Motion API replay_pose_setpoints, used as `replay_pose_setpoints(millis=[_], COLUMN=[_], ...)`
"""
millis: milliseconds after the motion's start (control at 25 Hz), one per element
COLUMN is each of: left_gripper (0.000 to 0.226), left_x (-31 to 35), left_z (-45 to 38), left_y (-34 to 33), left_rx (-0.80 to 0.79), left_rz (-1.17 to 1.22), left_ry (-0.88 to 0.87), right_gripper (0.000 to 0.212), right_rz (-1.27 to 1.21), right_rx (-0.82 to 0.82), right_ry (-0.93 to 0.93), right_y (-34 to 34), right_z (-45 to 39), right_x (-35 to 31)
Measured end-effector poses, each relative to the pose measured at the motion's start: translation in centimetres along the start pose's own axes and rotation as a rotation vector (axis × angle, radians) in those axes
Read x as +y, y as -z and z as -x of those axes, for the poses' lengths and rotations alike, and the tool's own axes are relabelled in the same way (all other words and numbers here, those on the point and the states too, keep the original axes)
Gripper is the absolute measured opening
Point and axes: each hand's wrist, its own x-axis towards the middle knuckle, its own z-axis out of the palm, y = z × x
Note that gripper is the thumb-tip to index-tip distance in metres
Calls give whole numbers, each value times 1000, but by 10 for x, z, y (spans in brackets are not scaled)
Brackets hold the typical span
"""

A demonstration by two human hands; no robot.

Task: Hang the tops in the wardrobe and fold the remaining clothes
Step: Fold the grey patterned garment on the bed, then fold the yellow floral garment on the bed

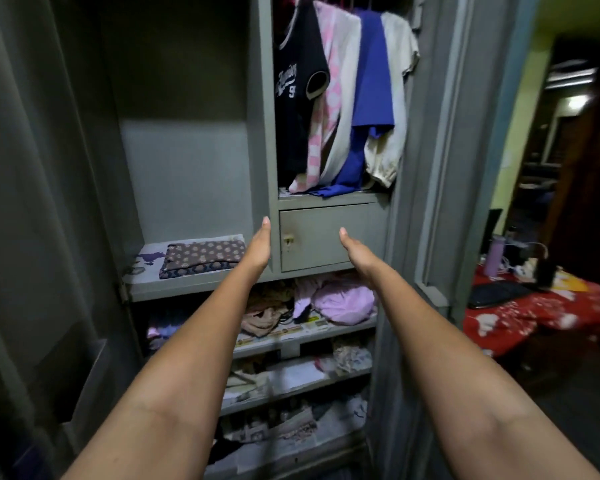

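Head view shows both arms stretched toward the open wardrobe [264, 140], the left hand [258, 245] and right hand [355, 252] empty, fingers straight and relaxed, palms turned toward each other, gripping nothing. Up and beyond the fingertips hang four tops on the rail: a black tee [300, 88] with white lettering, a pink-and-white checked top [329, 98], a blue top [373, 84] and a white top [397, 98], packed close and touching. Just left of the left fingers, a folded patterned cloth [200, 258] lies flat on a shelf. Below the fingers, crumpled garments, among them a lilac piece [343, 301], sit unfolded on a lower shelf. The hanging looks done, so folding probably remains: best to draw out one loose garment with both hands, smooth it flat, and fold it edge to edge before stacking it by the patterned cloth.
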Motion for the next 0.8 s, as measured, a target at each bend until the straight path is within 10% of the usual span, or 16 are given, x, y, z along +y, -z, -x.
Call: replay_pose_setpoints(millis=[800], left_gripper=[67], left_x=[92], left_z=[208], left_y=[-313], left_rx=[-972], left_rz=[175], left_ry=[-90], right_gripper=[76], right_rz=[1], right_rx=[966], right_ry=[-342], right_y=[245], right_z=[384], right_x=[68])
